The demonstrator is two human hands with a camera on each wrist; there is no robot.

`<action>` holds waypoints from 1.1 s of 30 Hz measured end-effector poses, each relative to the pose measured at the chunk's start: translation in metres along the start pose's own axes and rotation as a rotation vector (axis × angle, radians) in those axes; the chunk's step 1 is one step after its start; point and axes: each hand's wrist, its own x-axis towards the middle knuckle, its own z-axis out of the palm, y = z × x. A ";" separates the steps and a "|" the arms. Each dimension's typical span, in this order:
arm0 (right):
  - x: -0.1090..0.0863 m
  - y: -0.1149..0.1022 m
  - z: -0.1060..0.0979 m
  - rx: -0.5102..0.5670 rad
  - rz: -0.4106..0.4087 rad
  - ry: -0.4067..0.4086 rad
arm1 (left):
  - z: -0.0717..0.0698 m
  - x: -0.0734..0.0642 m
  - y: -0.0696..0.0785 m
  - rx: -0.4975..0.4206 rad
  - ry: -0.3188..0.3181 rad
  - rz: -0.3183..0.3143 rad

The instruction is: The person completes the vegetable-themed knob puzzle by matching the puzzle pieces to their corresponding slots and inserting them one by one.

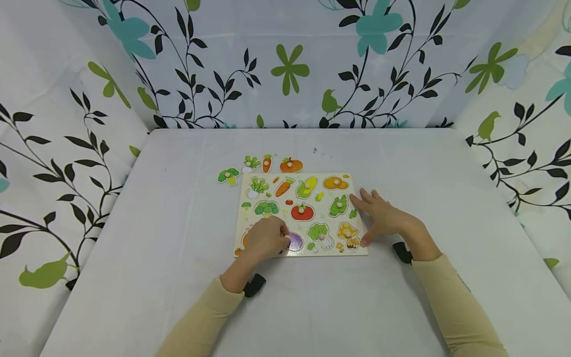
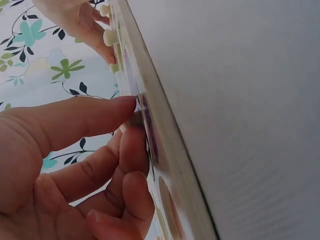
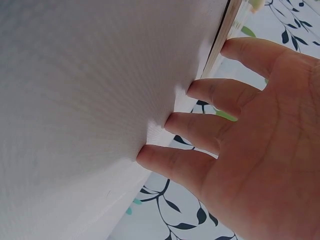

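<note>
**Left Hand Pinches Purple Piece on Vegetable Board**

A left hand (image 1: 267, 238), reaching in from the lower left of the frame, has its grip clamped on a purple piece (image 1: 296, 241) at the bottom of a puzzle board (image 1: 325, 253), thumb and fingertips together; whether the piece sits flush in its slot cannot be told.

The board lies mid-frame on a white surface (image 1: 348, 302). It carries 6 other knobbed pieces, all toward its centre and right: corn (image 1: 304, 191), potatoes (image 1: 332, 183), tomato (image 1: 303, 214), a green spear (image 1: 338, 207), a leafy green (image 1: 327, 241) and mushrooms (image 1: 344, 231). At its upper left, 3 slots show only printed pictures.

Above, in the upper middle of the frame, 4 loose pieces rest just beside the board: broccoli (image 1: 229, 176), white radish (image 1: 248, 168), carrot (image 1: 266, 163) and pumpkin (image 1: 291, 165).

At right, the right hand (image 1: 381, 215) lies palm down, grip apart, fingers spread, 1 fingertip at the board's edge and 3 on the surface.
</note>
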 end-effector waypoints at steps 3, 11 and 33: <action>0.000 0.000 0.001 -0.002 0.002 -0.001 | 0.001 -0.001 0.001 0.006 0.011 0.012; -0.001 0.000 0.001 0.015 -0.001 0.003 | -0.022 0.006 -0.006 -0.024 0.015 -0.066; -0.001 0.004 0.005 0.004 -0.019 0.030 | -0.097 0.104 -0.122 -0.359 0.282 -0.377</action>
